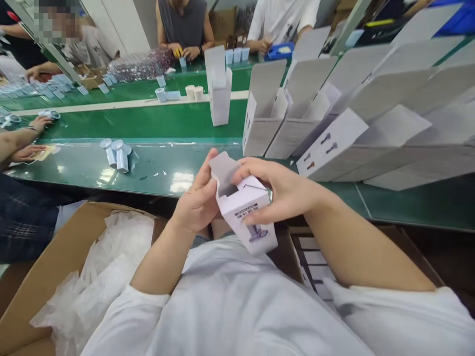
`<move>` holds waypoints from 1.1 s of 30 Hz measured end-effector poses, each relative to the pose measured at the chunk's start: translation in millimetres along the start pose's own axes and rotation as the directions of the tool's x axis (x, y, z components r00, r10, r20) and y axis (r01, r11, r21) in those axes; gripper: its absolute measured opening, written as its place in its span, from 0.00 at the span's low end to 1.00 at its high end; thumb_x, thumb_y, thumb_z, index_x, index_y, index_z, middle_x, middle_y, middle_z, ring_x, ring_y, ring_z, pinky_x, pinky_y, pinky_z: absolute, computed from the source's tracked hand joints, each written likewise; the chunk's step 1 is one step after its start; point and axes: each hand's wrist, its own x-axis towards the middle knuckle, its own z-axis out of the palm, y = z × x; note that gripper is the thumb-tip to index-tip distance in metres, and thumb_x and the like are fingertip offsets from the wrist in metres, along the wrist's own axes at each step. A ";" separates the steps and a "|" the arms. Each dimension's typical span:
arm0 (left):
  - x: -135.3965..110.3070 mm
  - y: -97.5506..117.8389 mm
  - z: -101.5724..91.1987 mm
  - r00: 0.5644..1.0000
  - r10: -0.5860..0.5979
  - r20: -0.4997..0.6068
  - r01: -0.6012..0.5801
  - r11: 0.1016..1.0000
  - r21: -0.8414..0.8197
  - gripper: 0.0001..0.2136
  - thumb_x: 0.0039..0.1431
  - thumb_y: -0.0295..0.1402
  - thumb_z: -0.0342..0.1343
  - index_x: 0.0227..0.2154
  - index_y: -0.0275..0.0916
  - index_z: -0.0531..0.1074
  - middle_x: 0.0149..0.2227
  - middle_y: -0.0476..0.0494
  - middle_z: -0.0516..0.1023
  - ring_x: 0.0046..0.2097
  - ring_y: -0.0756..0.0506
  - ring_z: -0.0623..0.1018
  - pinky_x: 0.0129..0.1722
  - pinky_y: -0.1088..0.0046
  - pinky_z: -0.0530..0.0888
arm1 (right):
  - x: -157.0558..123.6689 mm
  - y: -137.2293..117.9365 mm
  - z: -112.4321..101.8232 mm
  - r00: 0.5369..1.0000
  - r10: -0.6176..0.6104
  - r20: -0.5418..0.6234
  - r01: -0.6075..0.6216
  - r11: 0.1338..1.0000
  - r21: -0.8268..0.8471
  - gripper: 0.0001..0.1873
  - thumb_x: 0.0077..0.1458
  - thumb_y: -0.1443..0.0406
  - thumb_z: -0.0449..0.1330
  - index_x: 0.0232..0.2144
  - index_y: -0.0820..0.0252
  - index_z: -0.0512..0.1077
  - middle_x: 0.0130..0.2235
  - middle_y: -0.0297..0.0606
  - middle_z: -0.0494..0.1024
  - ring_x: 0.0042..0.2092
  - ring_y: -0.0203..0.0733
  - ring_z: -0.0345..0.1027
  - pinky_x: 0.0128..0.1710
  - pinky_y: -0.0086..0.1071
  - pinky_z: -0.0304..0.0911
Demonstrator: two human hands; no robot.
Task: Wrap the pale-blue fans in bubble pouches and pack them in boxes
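Observation:
A small white printed carton (247, 217) is held up in front of my body, tilted, its top open and one flap standing. My left hand (198, 200) grips its left side, thumb near the raised flap. With my right hand (280, 190) I clasp the right side; the thumb lies on the printed front and the fingertips reach into the open top. Whatever is inside the carton is hidden. Beyond my hands, one more white carton (220, 101) stands upright on the green belt with its flap up.
Several open white cartons (330, 143) stand in rows along the right bench. Light-blue cylindrical parts (117, 155) lie on the bench to the left. A cardboard box with plastic bags (107, 267) sits low left; another box (315, 262) is low right. Co-workers sit across the belt and at left.

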 end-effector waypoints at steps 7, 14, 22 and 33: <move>9.0 7.9 3.1 0.997 0.060 -0.050 -0.053 0.992 0.116 0.26 0.53 0.28 0.64 0.56 0.47 0.69 0.45 0.45 0.78 0.52 0.39 0.77 0.53 0.57 0.73 | 7.0 1.1 -1.2 0.999 -0.033 0.019 0.035 0.995 -0.095 0.38 0.45 0.51 0.70 0.55 0.57 0.64 0.51 0.38 0.71 0.49 0.46 0.71 0.50 0.40 0.69; 9.0 -19.4 2.4 0.820 0.407 -0.403 -0.317 0.908 0.273 0.12 0.56 0.34 0.62 0.44 0.44 0.77 0.41 0.48 0.81 0.45 0.45 0.80 0.48 0.68 0.75 | -0.8 -20.7 39.9 0.954 -0.075 -0.290 -0.041 0.926 -0.376 0.46 0.50 0.60 0.68 0.64 0.57 0.48 0.62 0.51 0.61 0.62 0.58 0.60 0.59 0.53 0.61; -3.5 -1.9 -6.4 0.996 0.093 0.001 -0.093 0.993 0.074 0.15 0.54 0.42 0.63 0.43 0.44 0.79 0.60 0.41 0.72 0.60 0.36 0.71 0.55 0.61 0.71 | -12.9 -21.4 53.9 0.933 -0.098 -0.347 -0.022 0.945 -0.327 0.30 0.42 0.74 0.62 0.49 0.54 0.61 0.56 0.47 0.68 0.55 0.50 0.69 0.47 0.39 0.71; -17.8 -15.0 17.9 0.999 0.013 -0.039 -0.012 0.999 0.039 0.20 0.51 0.32 0.68 0.47 0.42 0.70 0.41 0.47 0.77 0.38 0.50 0.75 0.38 0.74 0.73 | -28.1 -39.3 44.1 0.966 0.064 -0.252 -0.118 0.972 -0.205 0.46 0.41 0.75 0.61 0.62 0.56 0.52 0.51 0.43 0.74 0.47 0.46 0.74 0.46 0.36 0.72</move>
